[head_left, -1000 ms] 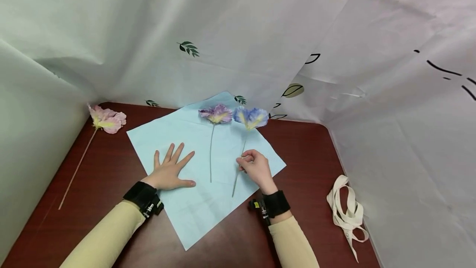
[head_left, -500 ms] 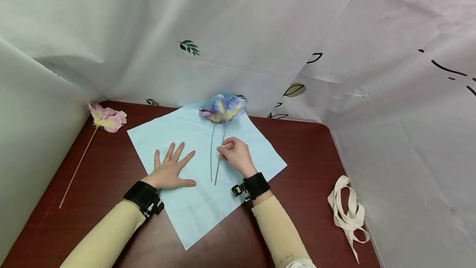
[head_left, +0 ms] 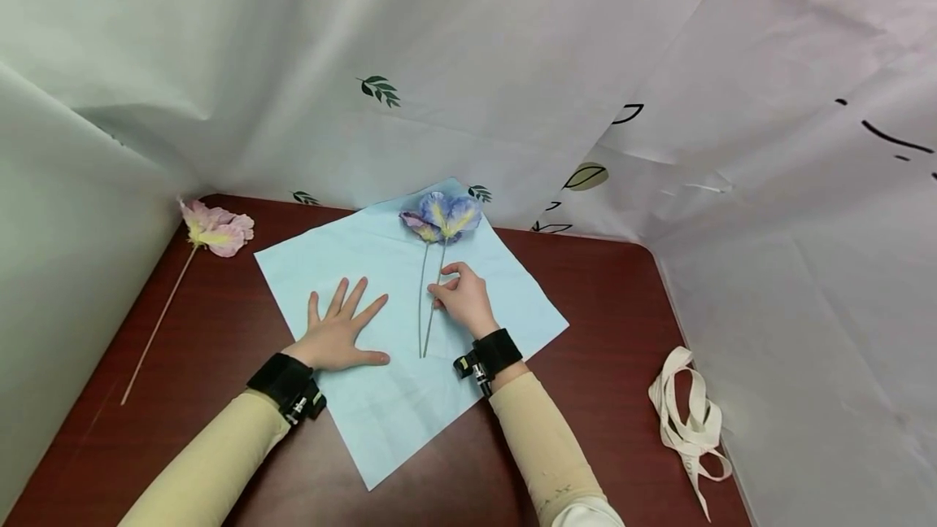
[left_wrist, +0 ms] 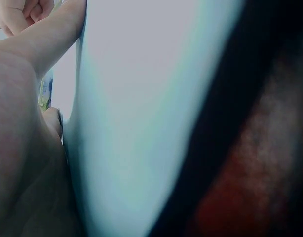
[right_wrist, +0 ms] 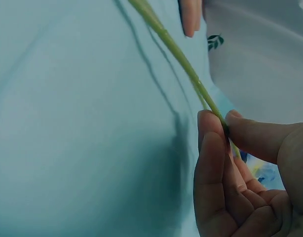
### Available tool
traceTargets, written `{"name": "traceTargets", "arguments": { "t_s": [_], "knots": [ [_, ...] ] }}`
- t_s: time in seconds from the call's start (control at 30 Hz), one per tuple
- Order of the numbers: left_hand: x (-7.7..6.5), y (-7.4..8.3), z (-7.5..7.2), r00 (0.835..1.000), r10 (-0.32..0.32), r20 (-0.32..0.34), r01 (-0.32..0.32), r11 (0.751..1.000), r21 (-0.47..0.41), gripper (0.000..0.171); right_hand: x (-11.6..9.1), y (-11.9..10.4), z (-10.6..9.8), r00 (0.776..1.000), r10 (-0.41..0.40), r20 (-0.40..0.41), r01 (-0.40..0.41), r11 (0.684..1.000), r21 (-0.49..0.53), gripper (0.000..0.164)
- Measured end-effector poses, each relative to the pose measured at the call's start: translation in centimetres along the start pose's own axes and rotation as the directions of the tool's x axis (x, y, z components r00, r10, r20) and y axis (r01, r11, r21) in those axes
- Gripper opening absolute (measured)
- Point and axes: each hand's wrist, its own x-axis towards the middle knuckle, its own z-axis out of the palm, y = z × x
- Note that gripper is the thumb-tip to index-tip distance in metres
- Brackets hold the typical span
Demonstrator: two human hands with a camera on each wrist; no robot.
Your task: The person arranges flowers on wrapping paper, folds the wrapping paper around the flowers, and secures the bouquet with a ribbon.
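Note:
My right hand [head_left: 464, 298] pinches the green stem [right_wrist: 178, 54] of a blue artificial flower [head_left: 452, 216] between thumb and fingertips. Its bloom overlaps the purple flower [head_left: 420, 226], whose stem [head_left: 422, 299] runs just to the left of the held one. Both flowers are over a light blue square sheet [head_left: 395, 421], set cornerwise on the table. Flat on the left part of that sheet rests my left hand [head_left: 338, 338], fingers spread wide. In the left wrist view the thumb [left_wrist: 53, 34] lies along the sheet.
A pink artificial flower [head_left: 218, 230] with a long stem lies at the far left of the dark red table [head_left: 600, 299]. Toward the right edge is a loose coil of cream ribbon [head_left: 688, 421]. White patterned curtains [head_left: 476, 63] enclose the back and sides.
My right hand has carried the blue flower leftward, from apart to beside the purple one, so the blooms now overlap. My left hand has stayed flat on the sheet.

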Motion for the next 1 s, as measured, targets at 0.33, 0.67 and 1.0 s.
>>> {"name": "traceTargets", "arguments": {
  "t_s": [0.33, 0.67, 1.0],
  "knots": [
    [-0.01, 0.18, -0.06, 1.000, -0.009, 0.018, 0.008, 1.000, 0.030, 0.106, 0.39, 0.44, 0.55, 1.000, 0.029, 0.003, -0.028, 0.996, -0.080, 0.036],
    [0.08, 0.19, -0.09, 1.000, 0.013, -0.007, -0.013, 1.000, 0.012, 0.106, 0.64, 0.30, 0.94, 1.000, 0.029, -0.002, -0.029, 0.991, -0.132, 0.034],
    [0.09, 0.08, -0.17, 1.000, -0.007, 0.011, 0.007, 1.000, 0.017, 0.107, 0.21, 0.91, 0.83, 1.000, -0.008, -0.012, 0.007, 0.995, -0.104, 0.027]
  ]
}}
